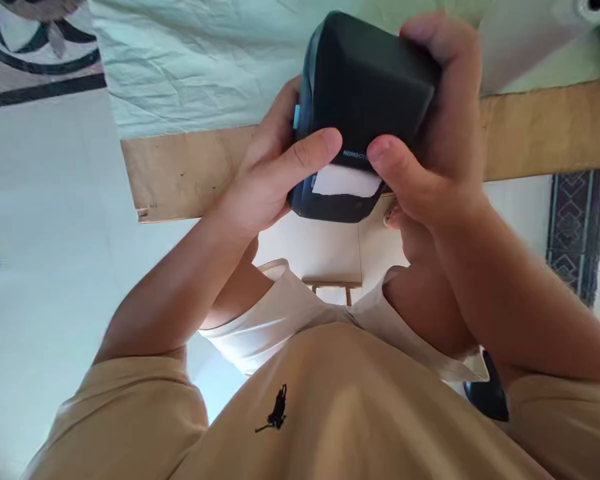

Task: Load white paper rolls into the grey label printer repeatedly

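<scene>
Head view: a dark handheld label printer [365, 80] is held up in the upper centre of the frame, clear of the wooden table edge [545, 133] and the pale green cloth [190, 60] behind it.

1. Step in hand (judged): the printer is being gripped and steadied while the white label [345, 181] sits at the outlet slot on its lower face. The label is still attached at the slot.
2. Next move (judged): if the label is to be taken, one thumb must be freed to pinch its exposed edge. The other hand must keep the housing firmly clamped so that it does not twist.

Fingers:
- The left hand [265, 180] is wrapped around the left side of the housing. Its thumb [315, 150] is laid flat across the front, just above the label. A blue side button [296, 117] is visible beside the fingers; whether it is pressed cannot be told.
- The right hand [430, 167] is closed around the right side. Its fingers [445, 40] are curled over the top corner, and its thumb [390, 157] is pressed at the label's right end.

The tan polo shirt [355, 413] fills the lower frame.
</scene>
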`<move>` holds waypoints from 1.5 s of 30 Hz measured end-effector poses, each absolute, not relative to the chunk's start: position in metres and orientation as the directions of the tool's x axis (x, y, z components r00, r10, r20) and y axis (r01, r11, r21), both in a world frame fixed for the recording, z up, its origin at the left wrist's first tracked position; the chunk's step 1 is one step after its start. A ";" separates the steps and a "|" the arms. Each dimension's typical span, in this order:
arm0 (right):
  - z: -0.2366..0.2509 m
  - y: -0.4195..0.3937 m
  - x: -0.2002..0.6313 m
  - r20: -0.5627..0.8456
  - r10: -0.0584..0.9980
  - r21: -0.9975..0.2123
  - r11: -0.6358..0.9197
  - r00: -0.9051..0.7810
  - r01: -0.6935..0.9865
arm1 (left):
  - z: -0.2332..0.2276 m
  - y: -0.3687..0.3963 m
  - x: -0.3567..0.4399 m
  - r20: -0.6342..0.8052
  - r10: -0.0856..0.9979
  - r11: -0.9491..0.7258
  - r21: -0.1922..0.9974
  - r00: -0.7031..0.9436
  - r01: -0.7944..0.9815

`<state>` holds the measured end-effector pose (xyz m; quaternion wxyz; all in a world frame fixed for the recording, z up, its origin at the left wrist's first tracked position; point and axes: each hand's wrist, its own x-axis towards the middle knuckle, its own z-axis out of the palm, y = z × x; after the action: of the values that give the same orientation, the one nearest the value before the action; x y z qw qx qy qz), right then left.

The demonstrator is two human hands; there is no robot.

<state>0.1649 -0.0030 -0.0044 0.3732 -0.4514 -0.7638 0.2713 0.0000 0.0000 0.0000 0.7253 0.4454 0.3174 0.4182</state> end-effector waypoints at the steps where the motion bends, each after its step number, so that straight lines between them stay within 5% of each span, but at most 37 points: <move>1: -0.004 -0.002 0.165 0.326 0.890 -0.749 0.448 -0.317 0.487 | 0.001 0.000 0.000 -0.101 0.889 0.269 0.905 0.446 -0.331; 45: -0.004 -0.005 0.164 0.319 0.903 -0.747 0.426 -0.286 0.511 | 0.005 0.001 0.005 -0.163 0.886 0.391 0.765 0.434 -0.511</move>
<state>0.1636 -0.0047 -0.0038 0.3728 -0.4667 -0.7575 0.2634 0.0048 0.0013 0.0046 0.7823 0.3241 0.2890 0.4466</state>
